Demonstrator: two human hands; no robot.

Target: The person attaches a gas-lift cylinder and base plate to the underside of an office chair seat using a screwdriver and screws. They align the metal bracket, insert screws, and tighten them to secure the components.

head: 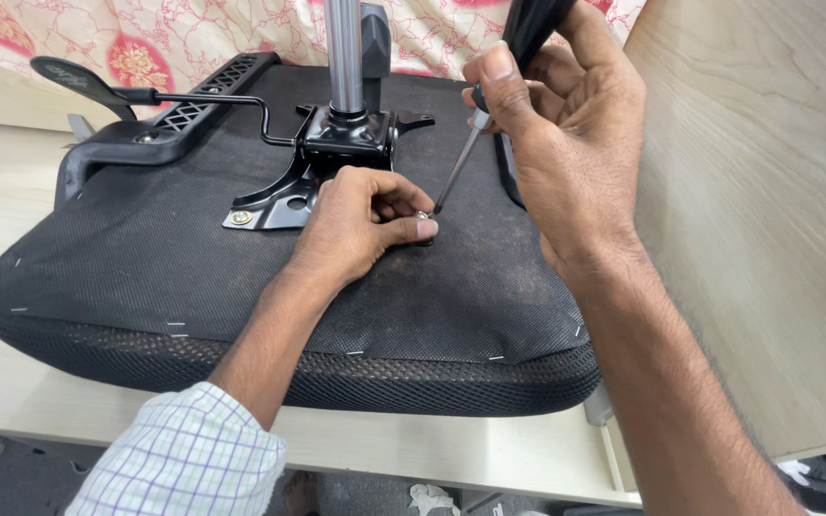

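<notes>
**Screw going into the chair base**

Under the upturned office chair seat (241,277), the left hand (360,225) pinches a small screw (424,218) between its fingers (411,229), against the black mounting plate (308,182). The right hand (566,134) is clenched on a screwdriver (489,105), tip at the screw. Seemingly it is being started; seating the tip squarely seems needed. Seat lies on a pale wooden bench (11,191), floral cloth (145,38) behind.
</notes>
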